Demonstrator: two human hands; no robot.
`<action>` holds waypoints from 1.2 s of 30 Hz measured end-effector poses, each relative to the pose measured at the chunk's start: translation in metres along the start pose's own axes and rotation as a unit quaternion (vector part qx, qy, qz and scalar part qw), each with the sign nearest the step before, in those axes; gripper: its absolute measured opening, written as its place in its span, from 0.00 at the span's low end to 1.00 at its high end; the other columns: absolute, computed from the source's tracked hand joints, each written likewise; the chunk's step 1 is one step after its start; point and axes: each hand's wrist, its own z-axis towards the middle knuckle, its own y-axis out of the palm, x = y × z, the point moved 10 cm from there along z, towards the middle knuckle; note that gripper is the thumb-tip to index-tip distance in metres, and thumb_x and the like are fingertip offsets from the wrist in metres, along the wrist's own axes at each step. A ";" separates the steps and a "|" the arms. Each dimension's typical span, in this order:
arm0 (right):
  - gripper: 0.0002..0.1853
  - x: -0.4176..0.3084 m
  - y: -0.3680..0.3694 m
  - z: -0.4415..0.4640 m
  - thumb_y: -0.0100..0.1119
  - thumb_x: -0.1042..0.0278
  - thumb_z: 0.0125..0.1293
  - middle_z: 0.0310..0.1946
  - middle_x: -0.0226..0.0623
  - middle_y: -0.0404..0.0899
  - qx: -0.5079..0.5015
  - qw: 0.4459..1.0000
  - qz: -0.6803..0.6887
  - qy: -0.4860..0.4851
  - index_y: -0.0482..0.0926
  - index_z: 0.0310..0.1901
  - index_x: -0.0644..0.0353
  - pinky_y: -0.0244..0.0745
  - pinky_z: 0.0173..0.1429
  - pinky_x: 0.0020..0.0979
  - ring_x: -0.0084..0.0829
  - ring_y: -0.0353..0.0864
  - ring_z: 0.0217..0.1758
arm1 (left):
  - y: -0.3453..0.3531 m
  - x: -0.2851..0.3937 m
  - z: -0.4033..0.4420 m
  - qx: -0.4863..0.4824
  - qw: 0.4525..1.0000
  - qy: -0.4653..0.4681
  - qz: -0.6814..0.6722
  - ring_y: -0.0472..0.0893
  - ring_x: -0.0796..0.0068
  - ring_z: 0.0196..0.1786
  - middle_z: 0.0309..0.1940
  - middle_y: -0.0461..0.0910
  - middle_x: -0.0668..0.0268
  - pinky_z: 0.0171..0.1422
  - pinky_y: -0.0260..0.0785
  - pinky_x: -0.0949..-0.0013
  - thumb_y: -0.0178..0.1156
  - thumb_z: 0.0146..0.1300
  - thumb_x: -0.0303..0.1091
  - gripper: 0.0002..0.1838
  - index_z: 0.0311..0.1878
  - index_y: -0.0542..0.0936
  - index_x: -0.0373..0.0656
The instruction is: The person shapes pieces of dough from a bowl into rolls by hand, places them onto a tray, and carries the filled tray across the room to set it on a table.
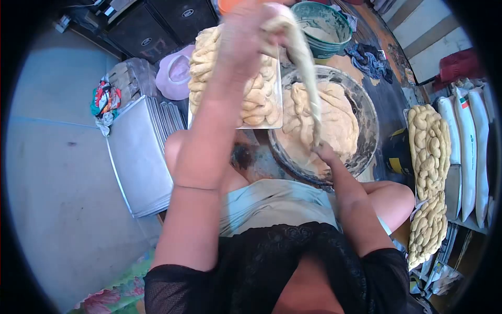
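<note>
A long strand of dough [303, 63] is stretched between my two hands. My left hand [248, 34], raised high and smeared by motion, is closed around its upper end. Lower down, my right hand [325, 152] grips the other end over the near right part of a wide round basin [370, 112]. Inside the basin lies a large soft mass of dough [334, 115], folded and uneven on top. Left of the basin is a tray [277, 124] covered with twisted dough pieces [256, 99]; my left forearm hides part of it.
A stack of metal trays [138, 152] stands at the left, near a pink hat-like item [175, 73]. Green tubs [321, 31] sit behind the basin. More braided dough [429, 152] lies on trays at the right, beside white sacks [465, 152] and a dark container [398, 152].
</note>
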 end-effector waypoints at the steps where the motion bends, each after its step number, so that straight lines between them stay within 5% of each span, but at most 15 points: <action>1: 0.10 -0.015 -0.007 -0.004 0.60 0.64 0.56 0.26 0.38 0.77 0.021 0.996 0.080 0.018 0.77 0.32 0.63 0.72 0.46 0.34 0.33 0.79 0.36 | -0.012 0.010 0.009 0.004 1.000 0.017 -0.024 0.78 0.78 0.28 0.33 0.79 0.63 0.28 0.72 0.81 0.52 0.65 0.33 0.17 0.55 0.70 0.37; 3: 0.10 -0.044 -0.034 0.024 0.54 0.64 0.60 0.24 0.38 0.75 -0.022 0.904 0.424 -0.038 0.75 0.30 0.63 0.72 0.45 0.36 0.36 0.79 0.35 | -0.052 0.024 0.011 0.039 0.991 -0.003 0.129 0.72 0.81 0.22 0.24 0.73 0.69 0.23 0.66 0.78 0.55 0.64 0.34 0.10 0.44 0.74 0.38; 7: 0.07 -0.190 -0.116 0.009 0.49 0.68 0.63 0.23 0.35 0.72 0.037 0.847 0.507 -0.153 0.71 0.38 0.62 0.71 0.35 0.30 0.30 0.73 0.25 | -0.136 -0.017 0.030 0.052 0.955 -0.076 0.282 0.72 0.82 0.29 0.32 0.76 0.68 0.33 0.67 0.78 0.55 0.61 0.32 0.24 0.62 0.70 0.40; 10: 0.13 -0.300 -0.158 -0.018 0.49 0.59 0.69 0.35 0.32 0.71 -0.079 0.761 0.575 -0.290 0.69 0.48 0.57 0.68 0.34 0.28 0.26 0.70 0.32 | -0.161 -0.033 0.040 0.089 0.937 -0.044 0.335 0.73 0.81 0.31 0.36 0.75 0.67 0.36 0.68 0.77 0.56 0.61 0.29 0.27 0.65 0.66 0.41; 11: 0.14 -0.335 -0.171 -0.030 0.46 0.60 0.71 0.37 0.32 0.71 -0.113 0.735 0.571 -0.348 0.67 0.52 0.57 0.68 0.35 0.26 0.25 0.70 0.35 | -0.166 -0.042 0.045 0.077 0.893 -0.040 0.442 0.75 0.76 0.36 0.40 0.76 0.65 0.42 0.70 0.73 0.56 0.61 0.27 0.30 0.67 0.63 0.42; 12: 0.14 -0.364 -0.178 -0.038 0.45 0.61 0.72 0.39 0.33 0.71 -0.152 0.718 0.566 -0.374 0.66 0.54 0.58 0.69 0.36 0.25 0.25 0.70 0.36 | -0.173 -0.049 0.053 0.035 0.837 0.128 0.531 0.77 0.67 0.45 0.43 0.78 0.61 0.52 0.69 0.69 0.58 0.60 0.27 0.27 0.64 0.67 0.42; 17: 0.14 -0.412 -0.179 -0.011 0.47 0.64 0.71 0.39 0.35 0.75 -0.121 0.817 0.463 -0.321 0.67 0.54 0.60 0.70 0.31 0.25 0.23 0.70 0.31 | -0.206 -0.143 0.042 -0.081 0.689 -0.065 0.717 0.73 0.53 0.56 0.56 0.75 0.55 0.62 0.65 0.62 0.58 0.60 0.32 0.23 0.59 0.74 0.42; 21: 0.16 -0.421 -0.150 0.029 0.55 0.66 0.67 0.34 0.33 0.77 -0.030 0.899 0.371 -0.230 0.68 0.53 0.61 0.69 0.25 0.21 0.19 0.71 0.25 | -0.188 -0.146 0.027 -0.101 0.635 -0.060 0.763 0.63 0.54 0.68 0.65 0.67 0.58 0.71 0.55 0.59 0.49 0.67 0.48 0.26 0.64 0.71 0.46; 24: 0.18 -0.458 -0.100 0.036 0.52 0.64 0.68 0.33 0.29 0.76 -0.074 0.913 0.330 -0.227 0.68 0.55 0.62 0.68 0.23 0.18 0.16 0.67 0.21 | -0.179 -0.136 0.019 -0.091 0.611 -0.123 0.777 0.54 0.56 0.74 0.70 0.59 0.61 0.74 0.48 0.59 0.45 0.68 0.53 0.28 0.65 0.70 0.48; 25: 0.18 -0.474 -0.081 0.037 0.53 0.64 0.67 0.33 0.29 0.76 -0.117 0.909 0.323 -0.236 0.68 0.56 0.62 0.68 0.23 0.18 0.16 0.67 0.21 | -0.170 -0.130 0.019 -0.111 0.622 -0.169 0.756 0.47 0.58 0.76 0.73 0.53 0.59 0.76 0.41 0.57 0.51 0.66 0.47 0.30 0.69 0.63 0.47; 28: 0.16 -0.517 -0.020 0.048 0.56 0.64 0.66 0.31 0.30 0.77 -0.180 0.924 0.260 -0.217 0.71 0.51 0.63 0.69 0.21 0.18 0.16 0.69 0.19 | -0.132 -0.065 0.023 0.002 0.904 0.003 0.429 0.57 0.58 0.72 0.67 0.63 0.54 0.72 0.53 0.53 0.56 0.61 0.37 0.33 0.69 0.60 0.44; 30: 0.12 -0.546 0.032 0.035 0.59 0.64 0.64 0.27 0.30 0.77 -0.237 0.924 0.211 -0.212 0.74 0.43 0.64 0.68 0.18 0.17 0.15 0.71 0.18 | -0.141 -0.056 0.034 0.016 0.976 0.009 0.218 0.68 0.62 0.63 0.57 0.70 0.56 0.64 0.64 0.56 0.58 0.57 0.29 0.31 0.65 0.62 0.41; 31: 0.11 -0.546 0.053 0.047 0.59 0.65 0.63 0.26 0.30 0.77 -0.247 0.927 0.203 -0.195 0.74 0.40 0.64 0.67 0.17 0.17 0.15 0.71 0.17 | -0.148 -0.051 0.040 0.022 0.994 0.012 0.109 0.73 0.65 0.58 0.52 0.73 0.56 0.60 0.69 0.58 0.58 0.55 0.24 0.31 0.63 0.62 0.40; 33: 0.10 -0.537 0.083 0.074 0.61 0.65 0.62 0.25 0.31 0.77 -0.282 0.929 0.170 -0.168 0.74 0.36 0.62 0.67 0.17 0.16 0.14 0.72 0.18 | -0.192 -0.038 0.041 0.130 0.980 -0.029 0.146 0.77 0.70 0.46 0.43 0.74 0.61 0.50 0.75 0.64 0.56 0.55 0.20 0.23 0.56 0.66 0.39; 36: 0.20 -0.495 0.092 0.117 0.65 0.63 0.55 0.31 0.36 0.80 -0.194 0.953 -0.005 -0.231 0.75 0.47 0.64 0.77 0.30 0.30 0.26 0.79 0.25 | -0.279 -0.040 0.046 0.224 0.962 -0.010 0.155 0.79 0.71 0.34 0.36 0.76 0.62 0.40 0.80 0.67 0.52 0.56 0.16 0.14 0.47 0.70 0.37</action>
